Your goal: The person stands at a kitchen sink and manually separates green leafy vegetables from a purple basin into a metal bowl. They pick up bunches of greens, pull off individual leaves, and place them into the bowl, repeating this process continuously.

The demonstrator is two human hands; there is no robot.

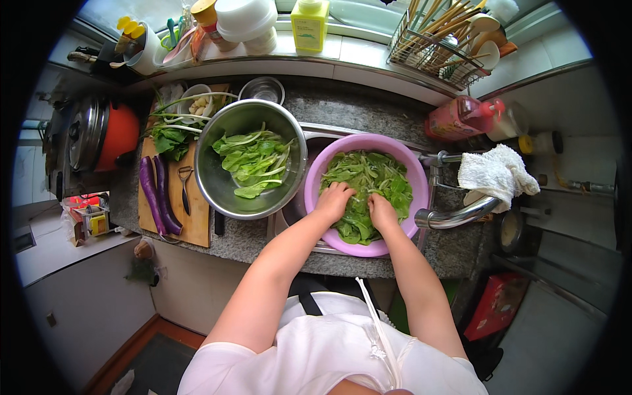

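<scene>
A pink plastic basin [312, 170] sits over the sink, filled with leafy greens [368, 168] in water. My left hand [337, 201] is at the basin's left side, its fingers bent down among the leaves and the fingertips hidden. To its right, my right hand [381, 211] has its fingers closed around some of the greens. Just left of the basin stands a large stainless steel bowl [217, 185], holding more leafy greens [256, 160] with pale stems.
Two purple eggplants [150, 192] and a peeler [185, 190] lie on a wooden cutting board [197, 232]. A chrome faucet [459, 212], draped with a white cloth [496, 175], reaches towards the basin's right rim. A red pot [116, 138] stands far left; a pink pump bottle [459, 118] stands behind the faucet.
</scene>
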